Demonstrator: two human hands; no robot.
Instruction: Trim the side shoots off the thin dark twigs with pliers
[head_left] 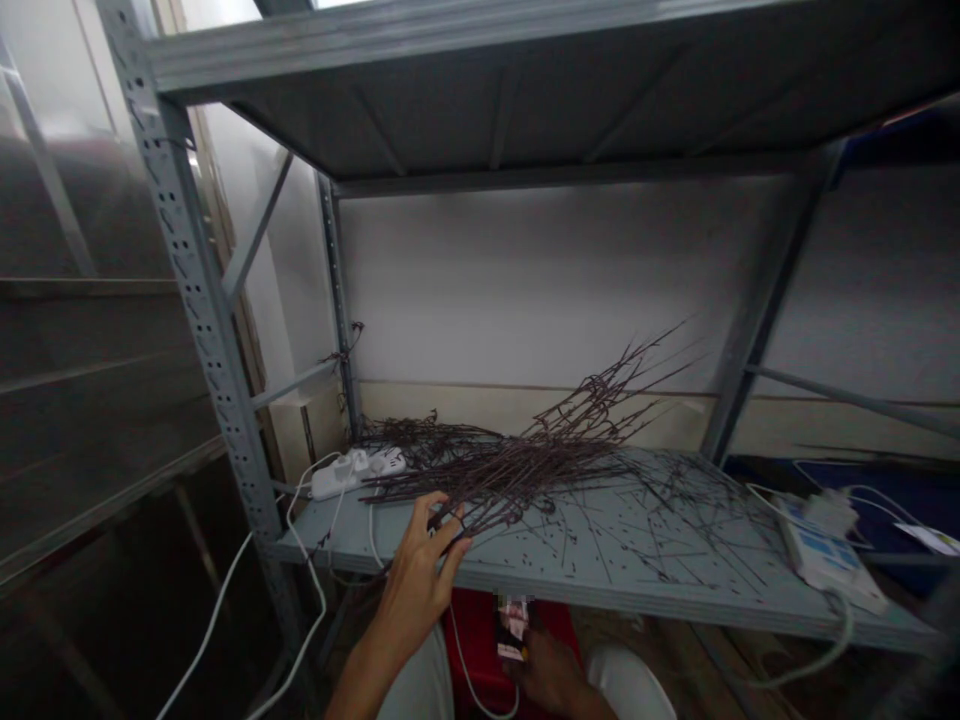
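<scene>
Dark thin twigs (pixel 510 470) heaped on grey steel shelf (pixel 712 590), ends at front edge within reach; left hand (pixel 420 570) open against them; right hand (pixel 551 675) below shelf, grip unclear.

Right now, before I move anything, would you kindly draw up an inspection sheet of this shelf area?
Surface: grey shelf board, strewn with dark twig fragments.
Job's things: bundle of thin dark twigs lying on the board.
Clutter: white power strip at left; white electrical unit at right.
Hands: left hand spread, fingers at the twigs; right hand below the board, by a small printed packet.
Cables: white cables hanging at left.
Surroundings: grey perforated steel upright; white wall.
</scene>
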